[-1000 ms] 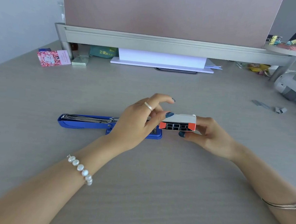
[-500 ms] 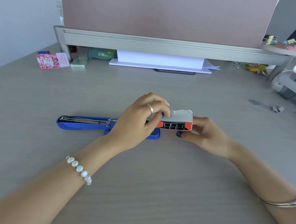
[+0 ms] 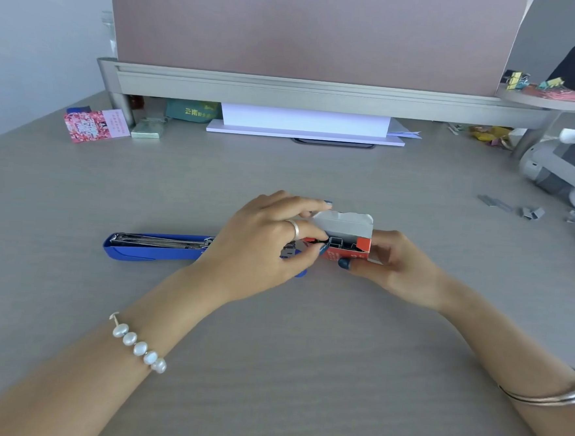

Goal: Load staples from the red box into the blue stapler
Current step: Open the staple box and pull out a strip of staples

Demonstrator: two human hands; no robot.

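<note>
- Head view: a person's two bare forearms reach in from the bottom edge over a grey desk (image 3: 302, 372).
- The right hand (image 3: 398, 266) is closed around a small red box (image 3: 348, 247), holding it just above the desk near the centre; its thumb sits under the box's near face.
- The box's white flap stands open and upright, and rows of grey staples (image 3: 340, 242) show in the open end, which faces left.
- The left hand (image 3: 260, 246) is at that open end, thumb and forefinger pinched together on the staples; how firmly they grip cannot be told.
- The blue stapler (image 3: 154, 247) lies flat on the desk to the left, opened out with its metal staple channel facing up; its right end is hidden behind the left hand.
- A pearl bracelet (image 3: 139, 347) circles the left wrist, a metal bangle (image 3: 549, 396) the right.
- Loose staple strips (image 3: 509, 208) lie well apart at far right.
</note>
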